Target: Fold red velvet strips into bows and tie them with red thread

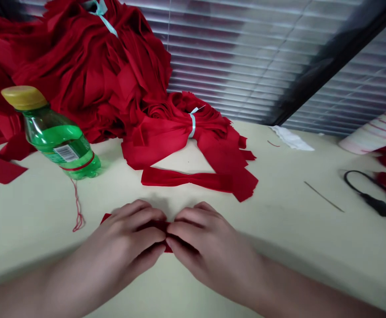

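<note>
Both hands meet low in the middle of the view over a strip of red fabric on the table. My left hand has its fingers curled closed on the strip; one red corner shows past its far side. Fingertips nearly touching it, my right hand pinches the same fabric from the other side. Most of the strip is hidden under the hands. Just beyond them lies a red fabric piece gathered at its middle. Behind that is a bundle of red strips with a pale tie.
A green bottle with a yellow cap stands at left, red thread hanging near it. A large heap of red fabric rises behind. Black-handled scissors, a thin stick-like piece, white tissue and a thread cone lie right.
</note>
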`<state>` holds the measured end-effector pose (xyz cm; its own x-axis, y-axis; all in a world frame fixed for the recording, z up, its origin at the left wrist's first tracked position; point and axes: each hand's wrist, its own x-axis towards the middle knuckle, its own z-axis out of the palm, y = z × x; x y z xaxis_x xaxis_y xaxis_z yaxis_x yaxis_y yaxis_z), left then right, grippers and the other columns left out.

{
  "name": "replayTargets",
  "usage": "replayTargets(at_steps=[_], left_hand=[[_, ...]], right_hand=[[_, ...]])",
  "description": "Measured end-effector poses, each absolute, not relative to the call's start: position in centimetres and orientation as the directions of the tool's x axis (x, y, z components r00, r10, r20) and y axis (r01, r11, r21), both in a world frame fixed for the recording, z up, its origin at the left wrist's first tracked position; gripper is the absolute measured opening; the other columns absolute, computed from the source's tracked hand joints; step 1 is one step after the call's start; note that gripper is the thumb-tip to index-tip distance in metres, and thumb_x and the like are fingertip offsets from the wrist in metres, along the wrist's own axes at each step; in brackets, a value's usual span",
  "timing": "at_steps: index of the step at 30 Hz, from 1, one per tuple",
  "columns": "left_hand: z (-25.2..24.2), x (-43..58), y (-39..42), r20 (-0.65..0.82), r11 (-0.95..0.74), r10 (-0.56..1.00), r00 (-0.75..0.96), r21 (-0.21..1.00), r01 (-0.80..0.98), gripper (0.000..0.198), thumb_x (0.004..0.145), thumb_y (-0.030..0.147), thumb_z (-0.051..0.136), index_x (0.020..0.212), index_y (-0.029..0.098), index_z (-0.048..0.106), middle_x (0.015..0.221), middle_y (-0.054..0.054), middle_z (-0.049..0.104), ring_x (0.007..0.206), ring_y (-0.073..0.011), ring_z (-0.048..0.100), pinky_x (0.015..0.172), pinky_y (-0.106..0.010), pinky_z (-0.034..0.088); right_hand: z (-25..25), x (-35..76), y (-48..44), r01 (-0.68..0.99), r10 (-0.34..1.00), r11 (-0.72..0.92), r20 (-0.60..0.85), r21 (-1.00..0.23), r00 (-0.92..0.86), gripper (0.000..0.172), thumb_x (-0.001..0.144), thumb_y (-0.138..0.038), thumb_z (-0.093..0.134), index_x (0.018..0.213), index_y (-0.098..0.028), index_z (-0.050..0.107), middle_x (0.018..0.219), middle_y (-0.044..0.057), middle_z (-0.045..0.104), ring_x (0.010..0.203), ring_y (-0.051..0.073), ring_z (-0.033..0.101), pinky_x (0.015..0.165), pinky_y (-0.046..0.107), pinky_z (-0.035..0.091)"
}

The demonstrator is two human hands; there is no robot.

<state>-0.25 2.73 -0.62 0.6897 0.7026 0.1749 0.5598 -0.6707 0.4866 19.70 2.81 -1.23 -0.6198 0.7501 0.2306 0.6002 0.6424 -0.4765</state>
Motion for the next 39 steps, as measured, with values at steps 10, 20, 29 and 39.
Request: replayTargets(at_steps=[10,20,29,39], left_hand=[[-0.3,-0.8,2.6,0.166,-0.612,0.752,0.638,0.536,0.581,0.026,0.078,0.017,0.063,0.103,0.021,0.055,0.098,-0.001,0.060,0.091,-0.0161,0.055,0.077,-0.029,0.047],[-0.2,-1.1,2.8,0.096,-0.572,0.754,0.650,0.583,0.577,0.025,0.081,0.015,0.061,0.100,0.024,0.048,0.097,0.003,0.057,0.092,-0.0131,0.055,0.079,-0.025,0.045],[-0.3,-1.2,2.9,0.094,-0.636,0.711,0.696,0.509,0.581,0.015,0.086,0.021,0.057,0.100,0.022,0.052,0.098,0.002,0.057,0.091,-0.0142,0.052,0.081,-0.028,0.045],[0.4,-1.0,2.3,0.165,-0.730,0.636,0.754,0.444,0.519,0.018,0.092,0.015,0.044,0.092,0.019,0.061,0.093,-0.003,0.057,0.088,-0.0172,0.050,0.073,-0.030,0.046]], right_hand=[[-1.2,19.3,2.8,0.593,0.814,0.544,0.201,-0.593,-0.546,0.008,0.081,-0.017,0.058,0.082,-0.018,0.066,0.077,0.001,0.061,0.073,0.015,0.057,0.068,0.027,0.046],[-1.7,19.7,2.7,0.592,0.773,0.617,0.256,-0.519,-0.581,0.013,0.085,-0.017,0.054,0.083,-0.016,0.067,0.079,0.003,0.060,0.072,0.015,0.055,0.069,0.030,0.046],[-1.5,19.5,2.6,0.578,0.755,0.640,0.276,-0.507,-0.595,0.011,0.085,-0.019,0.056,0.083,-0.018,0.067,0.077,0.001,0.060,0.071,0.013,0.055,0.069,0.028,0.045],[-1.5,19.5,2.8,0.565,0.784,0.588,0.235,-0.579,-0.575,0.009,0.082,-0.017,0.060,0.080,-0.016,0.068,0.075,0.001,0.061,0.072,0.013,0.056,0.069,0.026,0.045]])
